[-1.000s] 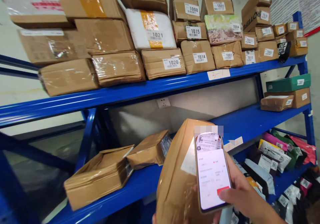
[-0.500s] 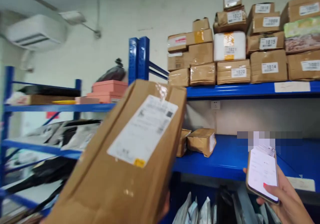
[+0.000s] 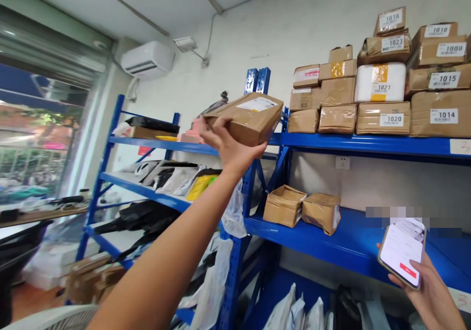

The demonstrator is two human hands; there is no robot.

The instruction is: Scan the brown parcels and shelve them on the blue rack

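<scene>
Since half a second ago the brown parcel (image 3: pixel 246 119) has been carried from close in front of the camera up and away to top-shelf height, and the view has swung left, so the window and the left rack are now seen. The left hand (image 3: pixel 230 146) is stretched far out on a straight arm and is clamped on the parcel's near left end, fingers (image 3: pixel 210 123) over the top edge, thumb underneath. The parcel is held nearly flat, white label up, at the blue upright posts (image 3: pixel 257 80), just left of the stacked boxes (image 3: pixel 333 99) on the top shelf (image 3: pixel 368 144) of the right rack; whether it touches the shelf cannot be told.

The right hand (image 3: pixel 430 290) is low at the near right, closed round a phone (image 3: pixel 402 252), its lit screen tilted toward the camera. The hands are well apart.

Numbered cartons are seen further right on the top shelf: 1020 (image 3: pixel 382 118), 1021 (image 3: pixel 379 82), 1014 (image 3: pixel 440 113). Two small cartons (image 3: pixel 301 209) are lying side by side, touching, on the middle shelf (image 3: pixel 349 244). White mailer bags (image 3: pixel 301 313) are stuffed below it. Dark and yellow bags (image 3: pixel 176 180) are piled on the left rack, and an air conditioner (image 3: pixel 147 60) is mounted on the far wall above it.
</scene>
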